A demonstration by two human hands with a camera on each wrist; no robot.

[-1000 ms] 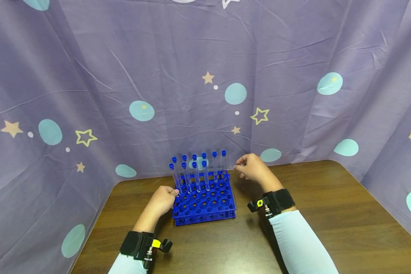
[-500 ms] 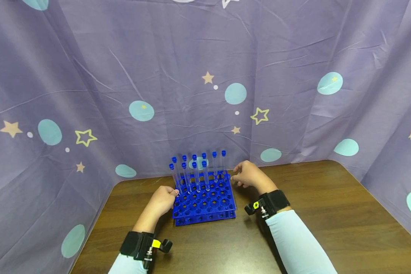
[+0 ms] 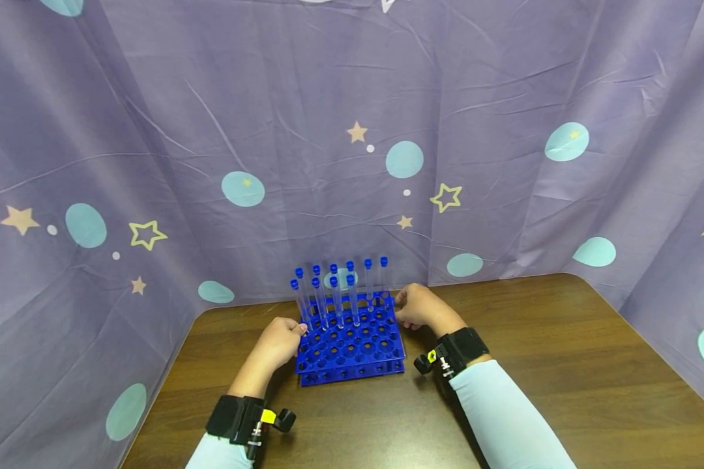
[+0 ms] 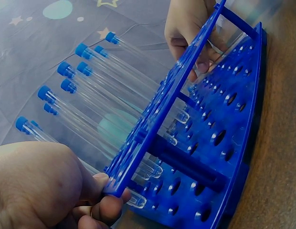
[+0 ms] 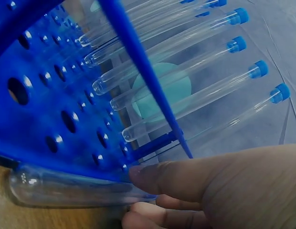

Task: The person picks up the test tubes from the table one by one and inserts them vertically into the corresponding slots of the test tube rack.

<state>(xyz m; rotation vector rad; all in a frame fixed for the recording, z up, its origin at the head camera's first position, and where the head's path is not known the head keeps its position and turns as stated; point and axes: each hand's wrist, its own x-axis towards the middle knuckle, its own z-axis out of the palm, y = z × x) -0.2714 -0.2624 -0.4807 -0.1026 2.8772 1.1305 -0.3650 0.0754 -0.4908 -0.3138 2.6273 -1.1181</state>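
Note:
A blue test tube rack stands on the wooden table, with several clear, blue-capped test tubes upright in its back rows. My left hand pinches the left edge of its upper plate, thumb above and fingers beneath. At the rack's right side is my right hand. In the right wrist view, a loose test tube lies on the table along the rack's side. My right thumb and curled fingers close around its far end, whose cap is mostly hidden.
Behind the table hangs a purple curtain with stars and teal spots, close to the back of the rack. Both wrists wear black camera straps.
My right hand has come down and toward me, from beside the tube tops to the rack's right side, its fingers now at the loose test tube. My left hand stays on the rack.

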